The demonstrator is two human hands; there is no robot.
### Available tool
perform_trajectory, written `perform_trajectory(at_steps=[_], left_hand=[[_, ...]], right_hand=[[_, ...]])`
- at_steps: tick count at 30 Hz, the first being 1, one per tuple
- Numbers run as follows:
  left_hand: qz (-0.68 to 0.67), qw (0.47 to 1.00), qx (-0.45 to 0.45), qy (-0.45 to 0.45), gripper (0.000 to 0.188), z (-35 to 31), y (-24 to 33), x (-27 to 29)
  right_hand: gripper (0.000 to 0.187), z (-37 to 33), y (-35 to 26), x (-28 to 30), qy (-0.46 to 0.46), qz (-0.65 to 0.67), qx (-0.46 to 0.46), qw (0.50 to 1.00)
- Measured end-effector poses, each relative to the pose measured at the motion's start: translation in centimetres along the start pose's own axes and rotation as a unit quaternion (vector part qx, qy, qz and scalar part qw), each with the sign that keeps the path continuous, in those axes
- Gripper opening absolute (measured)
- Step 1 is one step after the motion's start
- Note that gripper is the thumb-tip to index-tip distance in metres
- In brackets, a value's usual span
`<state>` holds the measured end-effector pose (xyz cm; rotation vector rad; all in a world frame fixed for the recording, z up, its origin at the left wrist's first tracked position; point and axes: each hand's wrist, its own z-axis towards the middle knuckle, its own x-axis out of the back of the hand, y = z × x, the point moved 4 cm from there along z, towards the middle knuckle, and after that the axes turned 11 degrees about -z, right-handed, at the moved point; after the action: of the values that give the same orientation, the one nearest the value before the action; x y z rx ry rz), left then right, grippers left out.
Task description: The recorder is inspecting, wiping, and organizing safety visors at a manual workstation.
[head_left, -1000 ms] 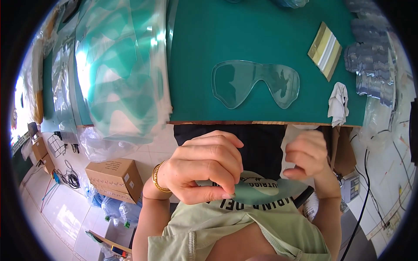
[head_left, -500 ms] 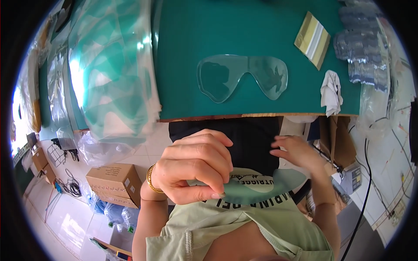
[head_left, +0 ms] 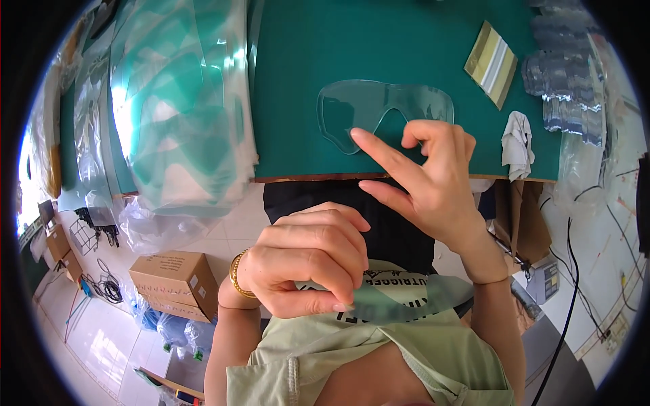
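Observation:
My left hand point(head_left: 305, 260) is closed, pinching one end of a clear, greenish goggle lens point(head_left: 420, 301) between thumb and fingers in front of my chest. The lens stretches to the right, seen nearly edge-on. Higher up, my right hand point(head_left: 433, 189) reaches over the table's front edge with its index finger and thumb spread apart. Nothing shows between those fingers. Beneath and beyond them a second transparent goggle lens point(head_left: 355, 101) lies flat on the green tabletop point(head_left: 372, 40); my right hand covers part of its right half. Whether the index fingertip touches it I cannot tell.
To the left, a stack of clear plastic sheets or bags point(head_left: 183, 115) overhangs the table edge. A yellow-and-silver pad point(head_left: 491, 65) and a crumpled white cloth point(head_left: 518, 145) lie right. Stacked clear lenses point(head_left: 565, 74) stand far right. A cardboard box point(head_left: 172, 281) sits on the floor.
My right hand has moved up and left, from beside the held lens to over the lens on the table. My left hand stays nearly in place, still gripping its lens.

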<state>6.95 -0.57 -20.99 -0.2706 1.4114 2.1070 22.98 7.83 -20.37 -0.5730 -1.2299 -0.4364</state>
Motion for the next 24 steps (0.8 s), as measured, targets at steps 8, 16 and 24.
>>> perform_trajectory(at_steps=[8,16,24], left_hand=[[-0.015,1.000,-0.001,-0.021,0.011,-0.1,-0.2,0.6],[-0.029,1.000,0.004,0.012,0.011,0.3,-0.6,0.7],[-0.013,1.000,0.009,0.010,0.012,0.6,-1.1,0.2]], right_hand=[[0.024,-4.5,-0.1,0.3,0.037,0.155,0.168,0.973],[0.053,-16.5,6.1,-6.0,-0.098,0.123,-0.236,0.959],[0.055,-21.6,7.3,-10.1,-0.404,0.168,-0.425,0.792]])
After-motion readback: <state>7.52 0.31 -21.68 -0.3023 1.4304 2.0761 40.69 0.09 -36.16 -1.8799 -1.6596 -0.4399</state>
